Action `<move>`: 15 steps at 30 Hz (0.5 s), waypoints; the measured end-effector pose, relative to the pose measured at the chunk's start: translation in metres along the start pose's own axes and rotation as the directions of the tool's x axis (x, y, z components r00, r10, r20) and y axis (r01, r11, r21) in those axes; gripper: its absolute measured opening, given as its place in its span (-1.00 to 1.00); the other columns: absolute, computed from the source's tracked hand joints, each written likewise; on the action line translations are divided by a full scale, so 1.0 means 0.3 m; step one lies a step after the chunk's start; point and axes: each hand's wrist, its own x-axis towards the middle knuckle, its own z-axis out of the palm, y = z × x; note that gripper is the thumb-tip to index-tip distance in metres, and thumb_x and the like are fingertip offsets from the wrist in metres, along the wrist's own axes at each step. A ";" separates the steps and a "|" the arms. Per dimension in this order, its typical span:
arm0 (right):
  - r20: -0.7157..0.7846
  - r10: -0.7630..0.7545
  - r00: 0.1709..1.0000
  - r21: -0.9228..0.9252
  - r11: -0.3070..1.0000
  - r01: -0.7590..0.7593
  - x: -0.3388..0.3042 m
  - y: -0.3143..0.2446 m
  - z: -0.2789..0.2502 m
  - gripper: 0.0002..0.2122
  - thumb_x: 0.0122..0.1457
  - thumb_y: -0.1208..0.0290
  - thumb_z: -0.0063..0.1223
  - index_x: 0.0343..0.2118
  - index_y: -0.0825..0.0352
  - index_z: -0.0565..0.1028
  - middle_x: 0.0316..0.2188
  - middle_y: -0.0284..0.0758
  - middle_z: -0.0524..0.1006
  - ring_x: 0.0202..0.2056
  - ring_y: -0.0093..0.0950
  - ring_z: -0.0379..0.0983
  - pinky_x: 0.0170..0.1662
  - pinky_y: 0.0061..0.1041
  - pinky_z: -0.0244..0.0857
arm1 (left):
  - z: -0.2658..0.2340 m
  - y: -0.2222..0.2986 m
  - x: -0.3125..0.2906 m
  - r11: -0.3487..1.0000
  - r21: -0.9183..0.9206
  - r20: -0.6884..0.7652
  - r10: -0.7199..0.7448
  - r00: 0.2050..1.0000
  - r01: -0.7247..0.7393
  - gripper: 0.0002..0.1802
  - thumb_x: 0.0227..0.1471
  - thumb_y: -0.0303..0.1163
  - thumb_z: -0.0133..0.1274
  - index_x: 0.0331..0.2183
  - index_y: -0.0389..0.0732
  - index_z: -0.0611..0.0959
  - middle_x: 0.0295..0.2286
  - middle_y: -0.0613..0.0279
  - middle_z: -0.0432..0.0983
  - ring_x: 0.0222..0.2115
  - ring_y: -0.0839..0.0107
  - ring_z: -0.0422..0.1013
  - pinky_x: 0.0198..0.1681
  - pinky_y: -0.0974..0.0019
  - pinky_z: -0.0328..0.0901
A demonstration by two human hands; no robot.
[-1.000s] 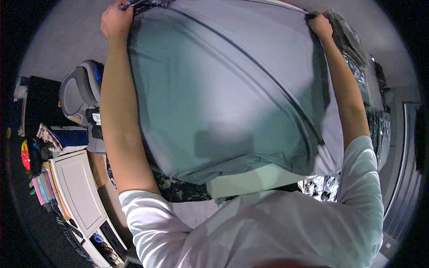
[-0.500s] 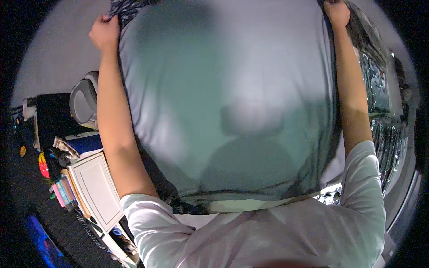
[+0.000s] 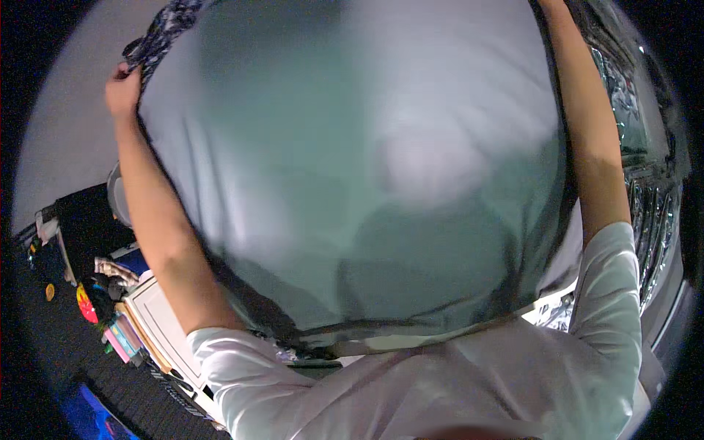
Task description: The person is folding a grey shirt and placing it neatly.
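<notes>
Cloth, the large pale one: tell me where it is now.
In the head view, the cloth fills the middle, just above the white shirt in the picture; the left hand grips its upper-left edge.

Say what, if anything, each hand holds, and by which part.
Left hand: the large pale cloth, by its upper-left edge, where dark patterned fabric shows. Right hand: beyond the picture's top edge, so its hold cannot be told.
</notes>
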 end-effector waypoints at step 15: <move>0.191 0.186 0.964 -0.264 0.955 -0.132 -0.063 -0.049 0.073 -0.57 0.22 0.08 0.03 -0.41 0.45 0.64 -0.39 0.07 0.61 -0.29 0.05 0.57 -0.13 -0.05 0.40 | -0.080 0.220 -0.223 0.935 0.330 0.044 -0.154 0.987 0.131 -0.28 -0.03 0.09 0.09 0.07 -0.15 0.48 -0.04 -0.11 0.54 0.02 -0.12 0.43 0.09 -0.03 0.29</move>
